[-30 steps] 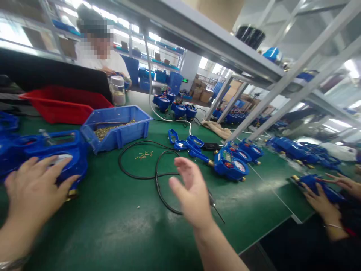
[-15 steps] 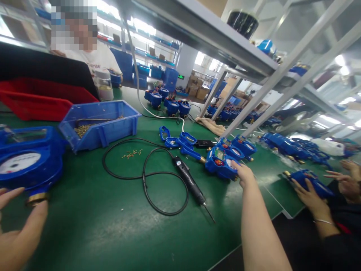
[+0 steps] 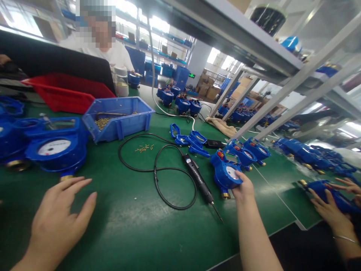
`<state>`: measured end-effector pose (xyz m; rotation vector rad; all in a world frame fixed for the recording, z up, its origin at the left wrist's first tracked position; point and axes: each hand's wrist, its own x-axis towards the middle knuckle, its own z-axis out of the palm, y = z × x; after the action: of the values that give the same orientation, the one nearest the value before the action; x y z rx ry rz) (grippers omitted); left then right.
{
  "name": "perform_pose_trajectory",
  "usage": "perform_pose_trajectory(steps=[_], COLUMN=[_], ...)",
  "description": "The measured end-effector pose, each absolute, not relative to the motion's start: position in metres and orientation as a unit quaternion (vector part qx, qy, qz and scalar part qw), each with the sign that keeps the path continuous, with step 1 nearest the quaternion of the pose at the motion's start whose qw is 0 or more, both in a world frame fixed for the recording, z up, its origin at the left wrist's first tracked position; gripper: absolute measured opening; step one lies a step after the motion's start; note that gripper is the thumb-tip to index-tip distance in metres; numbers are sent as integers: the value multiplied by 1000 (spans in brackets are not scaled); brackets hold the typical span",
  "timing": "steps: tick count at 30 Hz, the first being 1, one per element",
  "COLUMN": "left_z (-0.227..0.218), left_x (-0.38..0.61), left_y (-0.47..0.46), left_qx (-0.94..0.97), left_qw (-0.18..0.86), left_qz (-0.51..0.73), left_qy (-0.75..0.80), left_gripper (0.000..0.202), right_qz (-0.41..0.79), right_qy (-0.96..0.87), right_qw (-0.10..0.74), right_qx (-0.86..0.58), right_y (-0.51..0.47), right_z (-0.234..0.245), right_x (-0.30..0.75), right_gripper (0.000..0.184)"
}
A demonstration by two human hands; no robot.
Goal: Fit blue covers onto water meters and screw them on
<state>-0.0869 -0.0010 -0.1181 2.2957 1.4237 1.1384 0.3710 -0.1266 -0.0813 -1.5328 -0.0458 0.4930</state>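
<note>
My right hand grips a blue water meter by its side, fingers around the rim near the white dial. This meter's upper housing is uncovered, with parts showing inside, and its brass end points toward me. On the left, my left hand is spread above the table, fingers apart and holding nothing. Just beyond its fingertips sits another blue water meter with a white dial and a brass fitting. Between the hands lies a black electric screwdriver with its cable looped. Small brass screws are scattered behind the cable.
A blue bin of screws and a red bin stand at the back left. Blue covers lie mid-table, and open meters stand behind my right hand. At far right, a co-worker's hands hold another meter. Slanted shelf posts cross the right side.
My left hand has come away from the left meter's brass fitting and opened. My right hand has turned its meter so the brass end faces me. The view has shifted left.
</note>
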Motion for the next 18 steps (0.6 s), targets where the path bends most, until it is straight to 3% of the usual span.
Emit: perform_pose_trajectory(steps=[3, 6, 12, 15, 18], left_z=[-106, -95, -73, -69, -68], left_x=[-86, -82, -59, -55, -59], left_y=[-4, -8, -16, -14, -11], left_qx=[795, 776, 695, 673, 667], left_qw=[52, 125, 439, 543, 567], left_qz=[359, 354, 330, 329, 328], left_qy=[486, 507, 465, 379, 354], left_gripper=[27, 25, 49, 68, 80], right_qz=[181, 183, 347, 459, 507], right_qy=[1, -9, -37, -35, -37], right_qw=[730, 755, 732, 713, 706], right_qx=[-659, -629, -585, -528, -493], right_y=[-135, -149, -149, -135, -122], right_z=[-65, -42, -36, -51, -66], right_x=[348, 304, 173, 117, 77], right_gripper=[17, 13, 70, 85, 89])
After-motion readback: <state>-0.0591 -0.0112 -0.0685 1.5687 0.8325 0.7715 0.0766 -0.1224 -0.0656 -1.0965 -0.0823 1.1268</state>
